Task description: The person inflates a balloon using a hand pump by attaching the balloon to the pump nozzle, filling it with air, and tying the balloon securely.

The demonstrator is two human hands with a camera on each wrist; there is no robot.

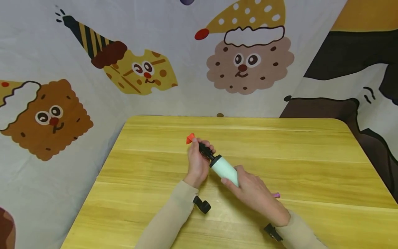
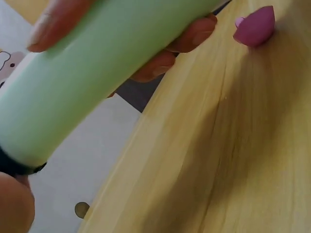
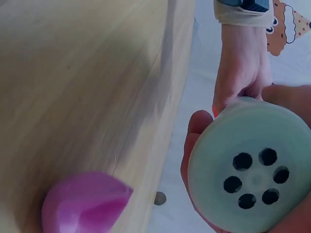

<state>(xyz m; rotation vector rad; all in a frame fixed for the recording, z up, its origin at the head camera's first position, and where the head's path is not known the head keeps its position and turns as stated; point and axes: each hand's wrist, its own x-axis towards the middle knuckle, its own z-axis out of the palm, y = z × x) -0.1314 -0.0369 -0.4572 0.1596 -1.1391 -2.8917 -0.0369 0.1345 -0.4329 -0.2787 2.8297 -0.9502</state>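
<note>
A mint-green balloon pump [image 1: 224,169] with a black front end is held slantwise above the table. My right hand [image 1: 253,188] grips its green body, thumb on the near side. At the far end, my left hand [image 1: 199,162] holds the black nozzle [image 1: 205,150]. A small orange balloon [image 1: 190,138] sticks out past the left thumb; how its neck sits on the nozzle is hidden by the fingers. The right wrist view looks onto the pump's round end [image 3: 256,180], which has a ring of holes.
A purple balloon [image 2: 257,27] lies on the wooden table [image 1: 140,166], mostly hidden behind the right hand in the head view. A white cloth with cartoon biscuits [image 1: 248,65] hangs behind the table. Small black devices [image 1: 203,205] are strapped at both wrists.
</note>
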